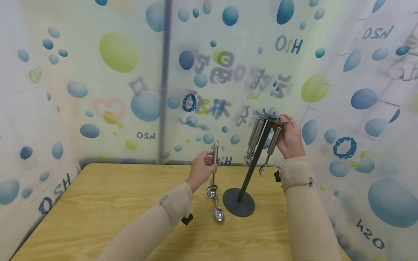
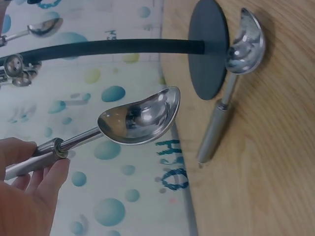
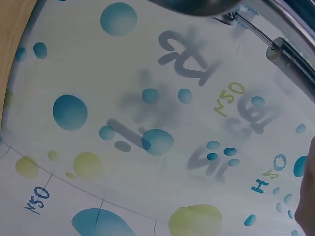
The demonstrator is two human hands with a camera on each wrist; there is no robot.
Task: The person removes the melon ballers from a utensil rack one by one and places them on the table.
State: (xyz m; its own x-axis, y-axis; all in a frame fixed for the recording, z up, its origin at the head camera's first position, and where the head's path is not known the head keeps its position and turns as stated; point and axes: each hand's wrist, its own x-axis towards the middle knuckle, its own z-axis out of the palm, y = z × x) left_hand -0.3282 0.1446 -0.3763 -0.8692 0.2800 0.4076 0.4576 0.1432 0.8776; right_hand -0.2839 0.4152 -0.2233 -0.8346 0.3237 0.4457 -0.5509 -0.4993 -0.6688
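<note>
My left hand (image 1: 200, 171) holds a steel ice cream scoop (image 2: 140, 120) upright by its handle, bowl downward, left of the dark stand (image 1: 251, 172). In the left wrist view thumb and fingers wrap the handle. A similar scoop (image 2: 246, 51) lies on the table, its bowl close to the stand's round base. At the top of the stand, my right hand (image 1: 290, 137) pinches the end of a hook. Just below those fingers hangs another scoop (image 1: 273, 142). The right wrist view shows only the edge of that hand.
Several steel utensils (image 1: 255, 136) with matching handles hang on the stand's left side. The wooden table (image 1: 130, 206) extends to the left and front. Behind it and to the right are patterned curtain walls (image 1: 124, 90).
</note>
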